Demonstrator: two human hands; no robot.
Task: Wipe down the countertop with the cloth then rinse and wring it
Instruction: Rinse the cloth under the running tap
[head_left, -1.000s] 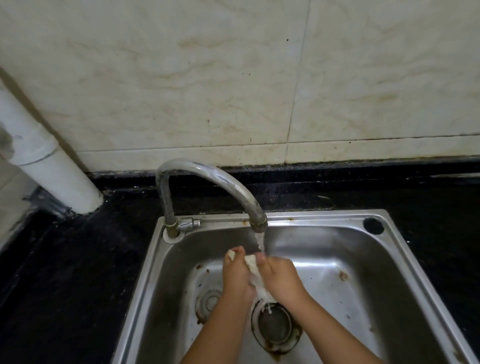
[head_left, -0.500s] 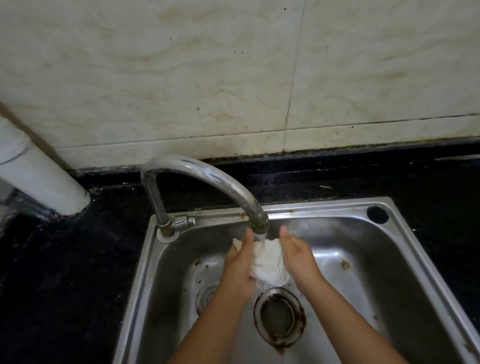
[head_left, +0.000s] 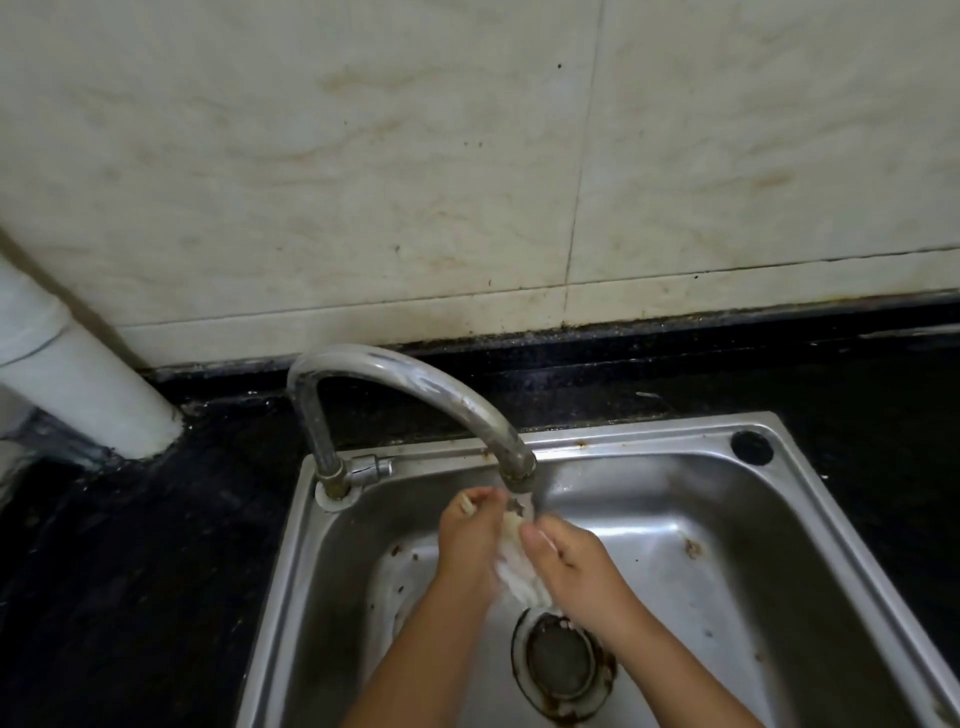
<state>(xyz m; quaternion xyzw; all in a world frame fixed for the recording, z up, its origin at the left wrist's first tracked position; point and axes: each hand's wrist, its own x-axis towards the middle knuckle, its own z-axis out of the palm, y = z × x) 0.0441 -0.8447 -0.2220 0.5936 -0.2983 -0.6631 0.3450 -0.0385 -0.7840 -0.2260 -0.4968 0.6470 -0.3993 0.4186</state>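
Observation:
A small white cloth (head_left: 521, 574) is squeezed between my two hands inside the steel sink (head_left: 717, 525), right under the spout of the curved tap (head_left: 415, 387). My left hand (head_left: 470, 540) grips its left side with curled fingers. My right hand (head_left: 571, 564) grips its right side, thumb on top. Water falls from the spout onto the cloth. A wet tail of the cloth hangs down towards the round drain (head_left: 561, 662). Most of the cloth is hidden by the hands.
The black countertop (head_left: 130, 571) surrounds the sink on the left, back and right. A white pipe (head_left: 78, 374) rises at the far left corner. Stained beige wall tiles (head_left: 467, 156) stand behind. A small tap lever (head_left: 371, 467) sits at the tap's base.
Half a second ago the hands were spread with the cloth opened under the spout. They have since closed together and bunched the cloth. The camera view has shifted slightly.

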